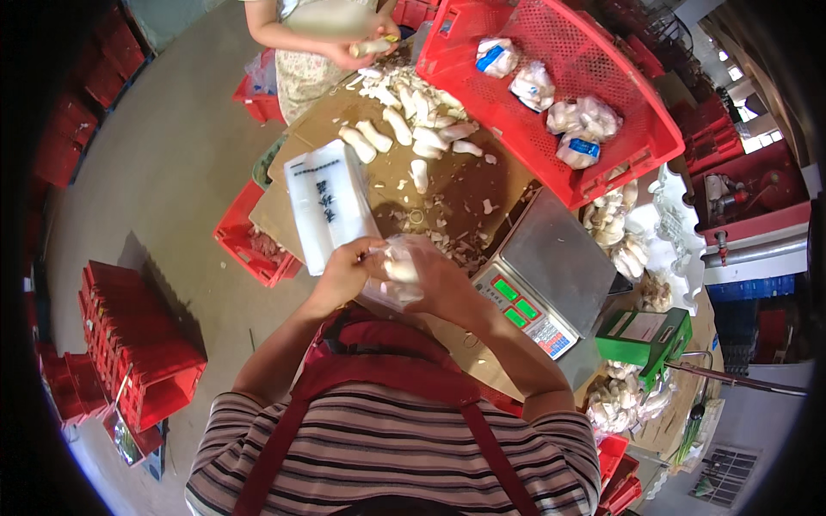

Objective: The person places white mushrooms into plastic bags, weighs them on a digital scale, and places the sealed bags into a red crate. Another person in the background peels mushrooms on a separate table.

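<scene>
Close to my chest I hold a clear plastic bag (pixel 392 290) with pale king oyster mushrooms (pixel 401 267) inside. My left hand (pixel 345 272) pinches the bag at its left edge. Around the right side of it curls my right hand (pixel 445 284), whose fingers are partly hidden by the plastic. A stack of flat white plastic bags (pixel 329 206) bearing printed writing lies just beyond my left hand. Loose king oyster mushrooms (pixel 419 122) and trimmings are spread over the brown tabletop (pixel 464 158). A digital scale (pixel 558 242) with lit green displays stands right of my right hand.
A red plastic crate (pixel 635 109) with several bagged mushrooms leans over the far right of the table. Behind the scale sit more bagged mushrooms (pixel 629 255) and a green box-shaped device (pixel 645 335). Across the table a person's hands (pixel 348 55) hold a mushroom. Red crates (pixel 142 348) are stacked left.
</scene>
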Available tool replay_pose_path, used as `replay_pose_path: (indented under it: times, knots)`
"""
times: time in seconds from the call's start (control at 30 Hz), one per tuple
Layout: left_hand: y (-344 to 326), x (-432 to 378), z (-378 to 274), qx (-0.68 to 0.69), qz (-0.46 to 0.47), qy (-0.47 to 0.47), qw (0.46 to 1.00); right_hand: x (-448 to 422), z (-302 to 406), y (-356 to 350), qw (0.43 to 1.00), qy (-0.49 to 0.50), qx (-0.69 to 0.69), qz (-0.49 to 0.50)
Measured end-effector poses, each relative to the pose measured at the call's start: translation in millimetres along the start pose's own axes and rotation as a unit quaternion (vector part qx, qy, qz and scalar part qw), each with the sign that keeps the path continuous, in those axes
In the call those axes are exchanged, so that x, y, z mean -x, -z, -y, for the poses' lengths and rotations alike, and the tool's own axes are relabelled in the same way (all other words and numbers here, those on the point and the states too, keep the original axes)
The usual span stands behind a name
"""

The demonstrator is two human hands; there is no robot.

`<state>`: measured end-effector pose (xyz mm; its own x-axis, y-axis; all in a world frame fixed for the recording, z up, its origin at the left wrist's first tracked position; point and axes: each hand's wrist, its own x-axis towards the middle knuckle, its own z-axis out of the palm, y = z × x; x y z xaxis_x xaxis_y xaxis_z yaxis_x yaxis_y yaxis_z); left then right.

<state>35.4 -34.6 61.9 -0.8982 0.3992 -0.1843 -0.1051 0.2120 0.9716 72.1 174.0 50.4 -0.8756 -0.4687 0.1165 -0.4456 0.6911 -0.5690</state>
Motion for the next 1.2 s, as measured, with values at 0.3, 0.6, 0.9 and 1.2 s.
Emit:
replay_pose_path:
  times: [0.3,0.6,0.9,1.2]
  knots:
    - [4.8,-14.4,40.5,0.027,-0.059,-0.054,0.996,28.2,0.9,-4.8,0.947,-0.284,-0.037,-0.145]
    - [11.4,-26.7,-5.0,-0.079,0.022,-0.044,0.996,35.0,30.3,48.1,0.920,-0.277,-0.227,-0.159]
    - [-60.8,-72.3,-120.5,0.157,0.214,-0.022,0.964,95.5,24.3,128.9,0.810,-0.292,-0.320,-0.396]
    - [-193.8,-168.8,-142.1,-0.053,0.244,-0.265,0.931,156.5,-19.8,172.5,0.761,-0.286,-0.209,-0.544]
